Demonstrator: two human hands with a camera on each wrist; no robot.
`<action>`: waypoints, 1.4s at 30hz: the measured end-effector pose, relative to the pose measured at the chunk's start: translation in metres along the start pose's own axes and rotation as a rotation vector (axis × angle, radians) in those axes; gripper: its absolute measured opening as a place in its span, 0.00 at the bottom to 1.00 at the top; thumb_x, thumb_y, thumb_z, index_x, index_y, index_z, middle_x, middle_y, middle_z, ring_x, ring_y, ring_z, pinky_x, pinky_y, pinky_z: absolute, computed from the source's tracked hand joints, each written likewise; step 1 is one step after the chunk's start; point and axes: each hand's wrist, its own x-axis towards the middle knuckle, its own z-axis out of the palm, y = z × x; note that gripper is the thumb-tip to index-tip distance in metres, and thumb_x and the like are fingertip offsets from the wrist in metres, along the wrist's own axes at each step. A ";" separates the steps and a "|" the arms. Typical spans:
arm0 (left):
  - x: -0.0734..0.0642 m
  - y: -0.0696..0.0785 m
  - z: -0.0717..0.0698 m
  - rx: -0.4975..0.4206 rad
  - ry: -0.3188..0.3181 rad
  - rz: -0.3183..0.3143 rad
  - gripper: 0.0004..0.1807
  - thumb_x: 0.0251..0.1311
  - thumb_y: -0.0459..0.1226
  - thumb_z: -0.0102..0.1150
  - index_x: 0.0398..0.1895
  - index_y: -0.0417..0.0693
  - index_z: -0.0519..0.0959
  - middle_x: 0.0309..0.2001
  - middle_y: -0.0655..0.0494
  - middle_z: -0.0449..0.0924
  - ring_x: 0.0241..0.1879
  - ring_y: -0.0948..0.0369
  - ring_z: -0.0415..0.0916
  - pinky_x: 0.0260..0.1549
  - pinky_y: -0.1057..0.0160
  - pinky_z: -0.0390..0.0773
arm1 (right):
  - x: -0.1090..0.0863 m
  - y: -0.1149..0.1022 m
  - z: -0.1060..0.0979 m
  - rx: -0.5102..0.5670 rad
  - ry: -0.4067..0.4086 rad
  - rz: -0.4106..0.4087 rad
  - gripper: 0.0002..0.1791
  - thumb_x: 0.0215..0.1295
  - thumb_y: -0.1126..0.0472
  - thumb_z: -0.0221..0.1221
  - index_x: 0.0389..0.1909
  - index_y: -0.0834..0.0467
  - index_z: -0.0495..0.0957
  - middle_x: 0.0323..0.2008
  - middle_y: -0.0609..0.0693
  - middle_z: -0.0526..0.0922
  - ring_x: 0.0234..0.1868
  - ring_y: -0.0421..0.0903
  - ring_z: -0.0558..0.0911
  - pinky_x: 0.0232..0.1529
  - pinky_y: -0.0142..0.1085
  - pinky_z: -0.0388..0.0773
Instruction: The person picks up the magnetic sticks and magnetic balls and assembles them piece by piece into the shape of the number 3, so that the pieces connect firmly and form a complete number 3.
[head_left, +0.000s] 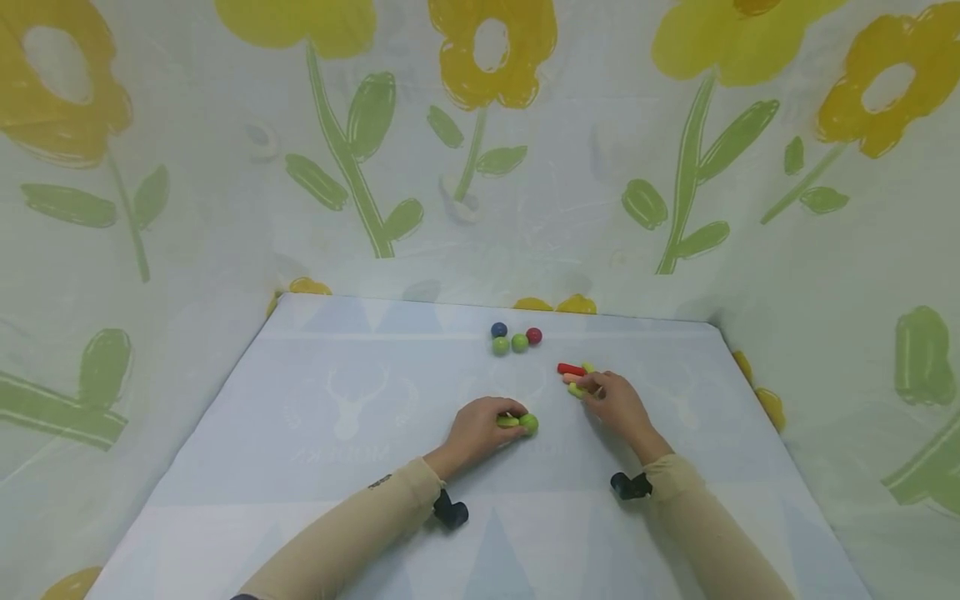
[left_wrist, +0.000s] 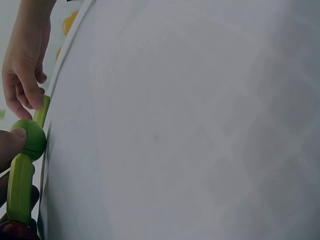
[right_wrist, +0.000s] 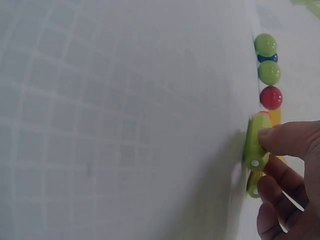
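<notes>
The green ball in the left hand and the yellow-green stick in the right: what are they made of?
The green ball in the left hand looks like smooth, slightly shiny plastic; a thin seam-like line suggests moulding. The yellow-green stick in the right hand also seems plastic, with a soft sheen and even colour, though painted wood isn't ruled out.

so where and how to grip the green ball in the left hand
Probably pinch the green ball by its exposed right half, coming from the right in the head view: the left hand and yellow-green stick crowd its round left side.
</notes>
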 end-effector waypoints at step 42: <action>0.000 -0.001 0.000 0.004 0.011 0.009 0.14 0.61 0.48 0.71 0.49 0.59 0.87 0.45 0.69 0.86 0.40 0.69 0.76 0.45 0.64 0.76 | -0.003 -0.044 0.021 0.087 -0.193 -0.046 0.18 0.63 0.62 0.68 0.54 0.53 0.82 0.30 0.48 0.79 0.27 0.47 0.77 0.30 0.36 0.78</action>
